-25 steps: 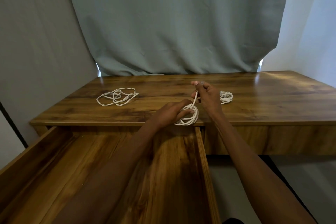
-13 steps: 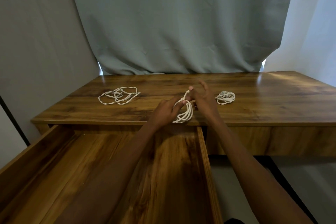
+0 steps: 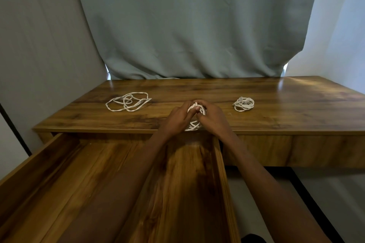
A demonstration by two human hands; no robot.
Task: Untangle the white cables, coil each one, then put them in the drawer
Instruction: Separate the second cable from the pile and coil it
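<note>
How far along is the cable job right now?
Done: one small coiled cable lies on the desk to the right. In hand: the left hand and right hand both grip a second coil near the desk's front edge. Left: the loose cable on the left is not coiled, and the open drawer shows no cable in the part in view.

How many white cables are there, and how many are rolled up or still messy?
Loose, messy cables on the desk: 1, the loose cable
Coiled cables lying on the desk: 1, the coiled cable
Coils held in both hands: 1, the held coil, gripped by the left hand and right hand
Total: 3 white cables
</note>
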